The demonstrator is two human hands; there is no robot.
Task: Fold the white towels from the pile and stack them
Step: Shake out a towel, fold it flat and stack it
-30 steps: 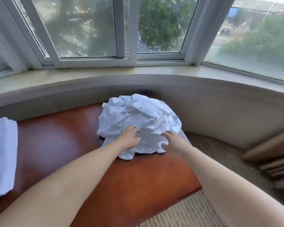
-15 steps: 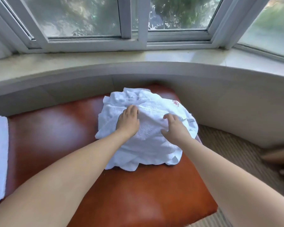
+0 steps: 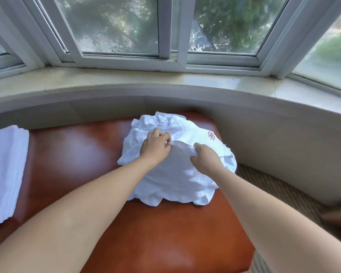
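Fingers [image 3: 166,137] of our left hand [image 3: 155,147] and right hand [image 3: 204,161] pinch the top towel [image 3: 177,166] of the pile [image 3: 187,127], far right on the counter [image 3: 71,154]. We are picking; next, lift it free, toward the folded towels [image 3: 5,170] at left.

One crumpled towel pile [image 3: 177,170], one folded towel stack [image 3: 5,172], two hands.
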